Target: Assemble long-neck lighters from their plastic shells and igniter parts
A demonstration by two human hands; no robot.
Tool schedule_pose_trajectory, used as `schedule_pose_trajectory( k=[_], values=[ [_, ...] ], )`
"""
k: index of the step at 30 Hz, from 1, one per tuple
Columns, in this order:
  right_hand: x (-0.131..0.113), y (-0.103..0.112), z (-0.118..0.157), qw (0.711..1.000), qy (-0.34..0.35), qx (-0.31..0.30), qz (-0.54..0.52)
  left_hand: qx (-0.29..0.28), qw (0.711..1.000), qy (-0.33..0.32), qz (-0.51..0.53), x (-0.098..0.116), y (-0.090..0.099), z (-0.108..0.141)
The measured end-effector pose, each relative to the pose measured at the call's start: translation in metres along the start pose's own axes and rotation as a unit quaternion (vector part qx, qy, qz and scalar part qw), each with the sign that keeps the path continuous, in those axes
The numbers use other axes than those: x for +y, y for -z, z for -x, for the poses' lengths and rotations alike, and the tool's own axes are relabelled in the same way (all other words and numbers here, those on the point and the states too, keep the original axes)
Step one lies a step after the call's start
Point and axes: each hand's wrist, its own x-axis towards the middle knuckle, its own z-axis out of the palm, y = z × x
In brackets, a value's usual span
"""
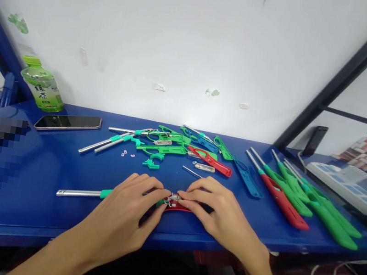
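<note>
An opened lighter lies near the table's front edge, its red handle shell [179,207] showing between my hands and its silver tube [79,193] with a green collar [105,194] reaching out to the left. My left hand [126,210] bends over it, thumb and fingertips pinched at the small white wire and metal parts [173,198] in the shell. From the other side my right hand [224,209] closes its fingertips on the same inner parts. Fingers hide much of the shell, so I cannot make out each small piece.
Beyond my hands lie loose green shells [163,150], a red shell [212,161], a blue shell [248,178], metal tubes [106,142] and a clear tank [205,167]. Several whole lighters [284,202] lie right. A phone [69,122] and a bottle [43,87] are at back left.
</note>
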Motion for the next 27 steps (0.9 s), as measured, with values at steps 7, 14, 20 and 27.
schedule_pose_trajectory(
  k=[7,14,20,27],
  values=[
    [0.0009,0.0013,0.0013,1.0,-0.005,0.001,-0.018,-0.039,0.999,0.004,0.005,-0.0028,0.0039,0.0063],
    [0.0007,0.0016,0.0004,1.0,0.001,0.005,-0.026,-0.032,0.999,-0.007,0.005,-0.0037,0.0029,0.0058],
    [0.0013,0.0007,0.0003,1.0,-0.001,0.005,-0.03,-0.004,0.998,-0.063,-0.029,-0.0029,0.0043,0.0047],
    [0.0027,0.0002,-0.0004,0.999,-0.018,0.016,-0.041,0.018,0.995,-0.087,-0.036,-0.0016,0.004,0.003]
  ],
)
